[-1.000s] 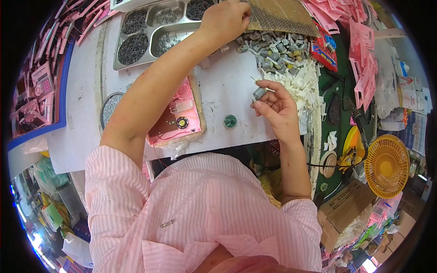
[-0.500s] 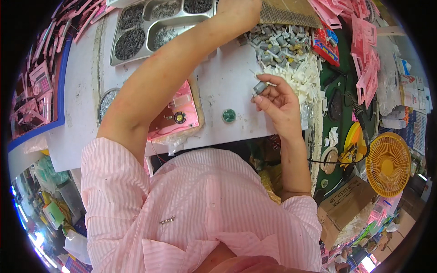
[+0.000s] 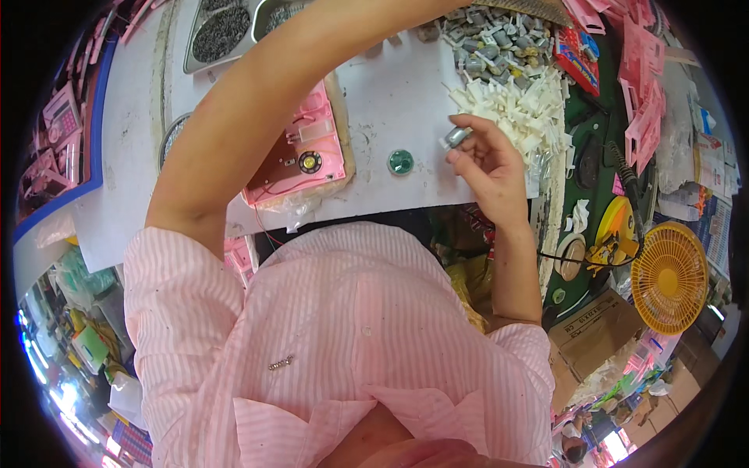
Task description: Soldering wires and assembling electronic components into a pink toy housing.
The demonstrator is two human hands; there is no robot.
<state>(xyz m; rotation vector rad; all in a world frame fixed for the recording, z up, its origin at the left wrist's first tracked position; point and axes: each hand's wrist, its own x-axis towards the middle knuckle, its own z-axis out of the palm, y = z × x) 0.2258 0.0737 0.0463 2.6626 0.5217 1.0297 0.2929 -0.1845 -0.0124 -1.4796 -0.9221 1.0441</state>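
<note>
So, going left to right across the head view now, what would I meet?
Blue-edged bin of pink parts → open pink casing → small round green object → grey motor held in the right hand → round yellow slatted object.

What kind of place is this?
Probably a small electronics or toy assembly workshop: a heap of small grey motors, a sectioned metal tray of tiny dark parts, and an open pink plastic casing with wires.
</note>
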